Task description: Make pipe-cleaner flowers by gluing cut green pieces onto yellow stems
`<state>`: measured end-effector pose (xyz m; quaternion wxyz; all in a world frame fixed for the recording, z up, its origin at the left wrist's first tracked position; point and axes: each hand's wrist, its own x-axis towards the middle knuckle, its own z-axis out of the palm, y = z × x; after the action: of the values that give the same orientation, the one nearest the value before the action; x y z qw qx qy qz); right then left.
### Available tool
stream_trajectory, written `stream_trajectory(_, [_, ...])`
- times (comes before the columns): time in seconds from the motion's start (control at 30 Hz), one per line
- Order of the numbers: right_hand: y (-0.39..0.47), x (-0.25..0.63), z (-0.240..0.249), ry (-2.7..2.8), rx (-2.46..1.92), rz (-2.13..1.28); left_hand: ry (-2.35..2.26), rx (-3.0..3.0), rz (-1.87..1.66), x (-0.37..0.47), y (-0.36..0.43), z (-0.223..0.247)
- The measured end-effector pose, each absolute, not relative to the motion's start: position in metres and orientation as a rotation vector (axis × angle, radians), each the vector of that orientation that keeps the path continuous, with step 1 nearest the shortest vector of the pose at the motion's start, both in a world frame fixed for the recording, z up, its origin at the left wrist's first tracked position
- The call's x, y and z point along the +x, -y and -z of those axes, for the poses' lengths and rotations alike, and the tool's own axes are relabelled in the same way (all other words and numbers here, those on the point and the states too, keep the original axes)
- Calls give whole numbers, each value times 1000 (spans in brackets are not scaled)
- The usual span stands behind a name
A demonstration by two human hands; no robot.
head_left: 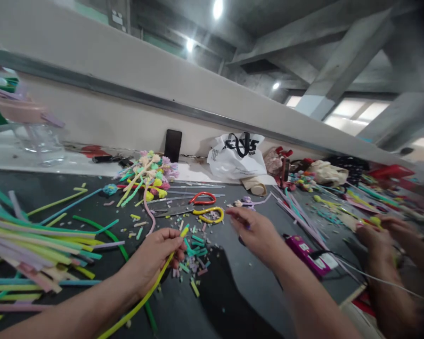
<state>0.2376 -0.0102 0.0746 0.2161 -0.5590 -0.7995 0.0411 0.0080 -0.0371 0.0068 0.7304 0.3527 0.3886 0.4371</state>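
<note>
My left hand (162,254) is closed round a long yellow pipe cleaner (146,297). Its top end sticks up past my thumb beside a small green bit, and the rest trails down to the bottom edge. My right hand (249,228) hovers just right of the scissors (212,215), fingers stretched loosely, with nothing visible in them. One scissor handle is red, the other yellow, and the blades point left. Short cut pieces (198,249) in teal, yellow and pink lie beside my left hand. A small purple flower (248,202) lies just beyond my right fingertips.
At left lies a big pile of pipe cleaners (38,240). Behind are finished flowers (150,176), a phone (173,145), a white bag (236,157) and a clear cup (38,141). A purple box (309,254) with a cable is at right, near another person's hands (378,235).
</note>
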Motion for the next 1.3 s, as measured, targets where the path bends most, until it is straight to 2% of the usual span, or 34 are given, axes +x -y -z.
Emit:
stream_trajectory(0.1, [21, 281, -77, 2193, -1933, 41, -828, 765, -978, 7, 35, -5])
stream_trajectory(0.23, [32, 320, -42, 2105, -2335, 168, -799, 783, -981, 7, 34, -5])
stream_trajectory(0.37, [35, 323, -18, 2108, -2369, 87, -804, 789, -945, 7, 37, -10])
stream_trajectory(0.53, [29, 320, -27, 2041, -2365, 99, -788, 811, -926, 8, 33, -8])
stream_trajectory(0.63, [29, 309, -41, 1867, -2229, 77, -797, 785, -971, 7, 28, -3])
stream_trajectory(0.77, [41, 260, -45, 1568, -1813, -345, -852, 762, -1047, 6, 23, -1])
stream_trajectory(0.87, [55, 216, -34, 1591, -1530, -568, -921, 747, -1094, 6, 21, -4])
stream_trajectory(0.93, [62, 197, -26, 1687, -1419, -535, -959, 735, -1110, 6, 20, -4])
stream_trajectory(1.07, [69, 186, -20, 1914, -1268, -259, -996, 742, -1097, 7, 17, -1])
stream_trajectory(1.3, [67, 179, -17, 1977, -1238, -249, -967, 835, -1103, 7, 18, 6])
